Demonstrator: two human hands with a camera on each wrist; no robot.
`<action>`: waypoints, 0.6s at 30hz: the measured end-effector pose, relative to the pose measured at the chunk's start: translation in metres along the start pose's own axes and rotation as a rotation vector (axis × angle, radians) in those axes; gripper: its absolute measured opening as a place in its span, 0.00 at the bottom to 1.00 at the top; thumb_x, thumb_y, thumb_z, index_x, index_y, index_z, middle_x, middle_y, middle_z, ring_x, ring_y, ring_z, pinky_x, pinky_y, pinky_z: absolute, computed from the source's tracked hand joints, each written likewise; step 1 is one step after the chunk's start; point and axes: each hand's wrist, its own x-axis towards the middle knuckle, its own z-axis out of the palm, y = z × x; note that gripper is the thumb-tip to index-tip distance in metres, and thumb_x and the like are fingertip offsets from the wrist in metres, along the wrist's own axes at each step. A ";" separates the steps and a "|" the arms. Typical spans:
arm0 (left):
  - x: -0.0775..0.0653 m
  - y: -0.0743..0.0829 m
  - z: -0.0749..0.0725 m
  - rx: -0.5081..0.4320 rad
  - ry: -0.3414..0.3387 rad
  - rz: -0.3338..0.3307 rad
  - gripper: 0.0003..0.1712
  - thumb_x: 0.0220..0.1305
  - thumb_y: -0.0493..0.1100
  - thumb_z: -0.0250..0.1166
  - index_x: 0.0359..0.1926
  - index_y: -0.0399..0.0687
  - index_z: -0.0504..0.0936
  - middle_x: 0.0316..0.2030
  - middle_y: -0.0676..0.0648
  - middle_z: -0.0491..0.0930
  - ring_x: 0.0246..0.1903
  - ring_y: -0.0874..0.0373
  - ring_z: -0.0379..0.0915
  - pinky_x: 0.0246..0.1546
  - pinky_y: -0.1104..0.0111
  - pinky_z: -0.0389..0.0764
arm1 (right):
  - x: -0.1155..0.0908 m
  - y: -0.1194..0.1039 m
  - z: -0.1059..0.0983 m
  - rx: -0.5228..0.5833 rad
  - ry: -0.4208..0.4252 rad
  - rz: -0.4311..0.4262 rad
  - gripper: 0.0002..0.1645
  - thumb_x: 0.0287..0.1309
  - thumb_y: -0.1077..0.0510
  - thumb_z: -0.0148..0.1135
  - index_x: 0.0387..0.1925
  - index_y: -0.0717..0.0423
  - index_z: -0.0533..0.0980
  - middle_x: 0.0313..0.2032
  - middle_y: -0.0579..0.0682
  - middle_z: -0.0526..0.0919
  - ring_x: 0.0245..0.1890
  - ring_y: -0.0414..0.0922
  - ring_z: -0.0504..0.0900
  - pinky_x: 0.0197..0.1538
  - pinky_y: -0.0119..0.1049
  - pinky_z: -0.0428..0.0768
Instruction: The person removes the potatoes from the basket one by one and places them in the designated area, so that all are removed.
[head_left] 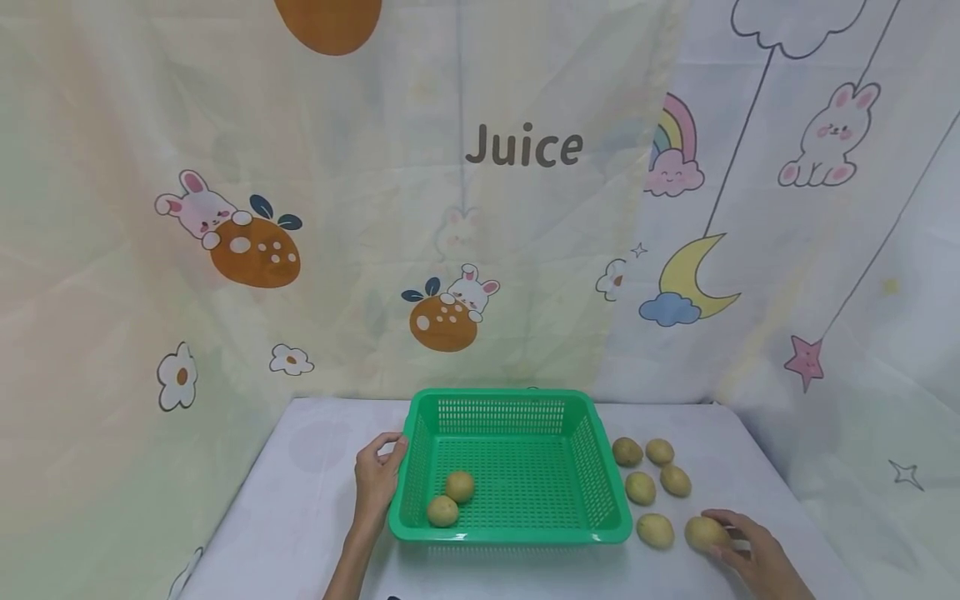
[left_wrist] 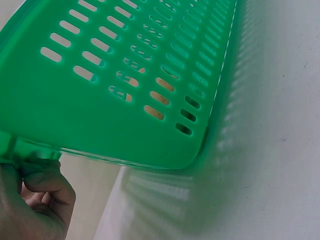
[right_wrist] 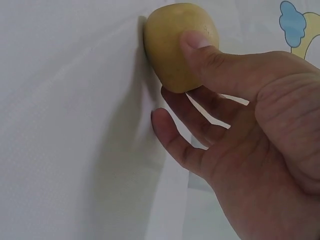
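A green plastic basket with slotted walls stands on the table, two potatoes lying inside toward its left. My left hand grips the basket's left rim; in the left wrist view its curled fingers and thumb pinch the rim's edge. To the right of the basket, my right hand holds a yellowish potato between thumb and fingers. The right wrist view shows the thumb pressed on this potato, while the lower fingers are bent and apart from it.
Several more potatoes lie loose on the table between the basket's right wall and my right hand. The white-covered table ends at the back against a printed curtain, which also hangs along both sides.
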 end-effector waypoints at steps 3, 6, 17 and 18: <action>-0.001 0.001 0.000 -0.006 0.001 0.002 0.18 0.83 0.46 0.62 0.59 0.35 0.85 0.32 0.37 0.92 0.24 0.55 0.89 0.26 0.70 0.86 | 0.001 0.000 -0.001 -0.008 0.008 -0.017 0.32 0.66 0.58 0.75 0.66 0.68 0.76 0.63 0.66 0.85 0.46 0.17 0.75 0.47 0.29 0.86; -0.002 0.001 0.000 -0.008 0.001 0.014 0.19 0.83 0.46 0.62 0.59 0.33 0.85 0.31 0.36 0.92 0.23 0.56 0.89 0.25 0.70 0.86 | 0.002 0.002 -0.001 -0.007 0.000 -0.003 0.33 0.67 0.56 0.75 0.67 0.68 0.76 0.64 0.66 0.84 0.46 0.19 0.77 0.48 0.31 0.87; 0.000 -0.001 0.000 0.005 0.005 0.001 0.18 0.83 0.45 0.62 0.59 0.35 0.85 0.31 0.36 0.92 0.24 0.55 0.89 0.25 0.70 0.86 | 0.008 0.004 -0.002 -0.042 -0.023 -0.017 0.35 0.68 0.51 0.74 0.67 0.69 0.76 0.64 0.66 0.85 0.46 0.22 0.80 0.50 0.32 0.87; 0.001 -0.001 0.000 0.004 0.006 -0.001 0.18 0.83 0.45 0.62 0.59 0.35 0.85 0.31 0.36 0.92 0.23 0.54 0.89 0.25 0.70 0.86 | 0.008 0.004 -0.002 -0.045 -0.016 -0.023 0.35 0.68 0.52 0.75 0.67 0.69 0.77 0.63 0.66 0.85 0.46 0.20 0.79 0.51 0.32 0.86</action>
